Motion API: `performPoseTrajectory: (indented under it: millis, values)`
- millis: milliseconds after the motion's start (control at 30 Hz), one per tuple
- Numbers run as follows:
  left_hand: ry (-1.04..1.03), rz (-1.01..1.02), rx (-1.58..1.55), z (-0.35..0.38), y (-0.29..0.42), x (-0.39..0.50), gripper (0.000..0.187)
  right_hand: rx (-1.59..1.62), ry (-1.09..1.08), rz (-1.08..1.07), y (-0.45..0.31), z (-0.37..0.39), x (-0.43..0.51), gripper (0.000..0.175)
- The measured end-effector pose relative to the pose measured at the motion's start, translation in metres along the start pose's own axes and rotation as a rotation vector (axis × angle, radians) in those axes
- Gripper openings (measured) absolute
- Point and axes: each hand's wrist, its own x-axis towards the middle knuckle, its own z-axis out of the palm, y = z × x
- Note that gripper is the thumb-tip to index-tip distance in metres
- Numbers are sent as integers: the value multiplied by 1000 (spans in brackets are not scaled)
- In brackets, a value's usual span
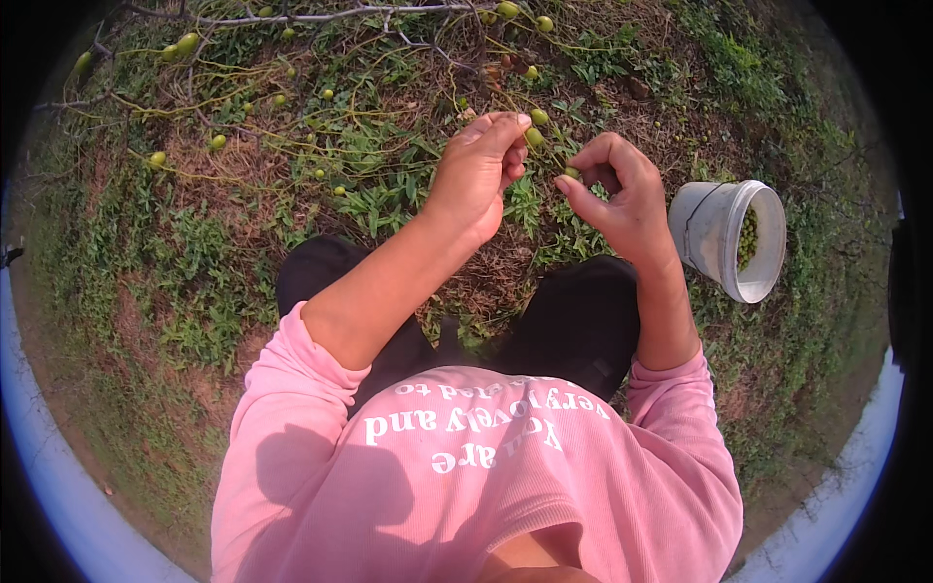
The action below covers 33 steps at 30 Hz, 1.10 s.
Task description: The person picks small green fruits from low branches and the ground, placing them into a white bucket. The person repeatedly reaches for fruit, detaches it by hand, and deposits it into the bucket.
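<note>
My left hand (477, 171) pinches a thin yellow-green twig between thumb and forefinger. Just beyond its fingertips, two green jujubes, an upper one (539, 116) and a lower one (533, 137), hang on the twig. My right hand (619, 193) has thumb and forefinger closed on another green jujube (572, 173), partly hidden by the fingers. To the right of that hand is a white plastic bucket (703, 218) with a wire handle. Many small green and reddish fruits (748, 240) lie inside it.
A bare grey branch (306, 18) crosses the top, its thin twigs bearing several jujubes, including one at the upper left (187, 43). Weeds (197, 255) and dry grass cover the ground. My bent knees (583, 306) in dark trousers are below my hands.
</note>
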Motion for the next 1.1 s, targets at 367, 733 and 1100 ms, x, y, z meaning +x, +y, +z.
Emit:
performPoseTrajectory:
  millis: [367, 733, 1100]
  values:
    - [-50, -17, -62, -7, -3, 6, 9, 30, -27, -5, 2, -2, -3, 20]
    - [-27, 79, 12, -5, 1, 12, 13, 541, 38, 319, 0, -4, 16, 16]
    - [86, 128, -73, 14, 6, 6, 11, -467, 54, -154, -19, 10, 44, 24]
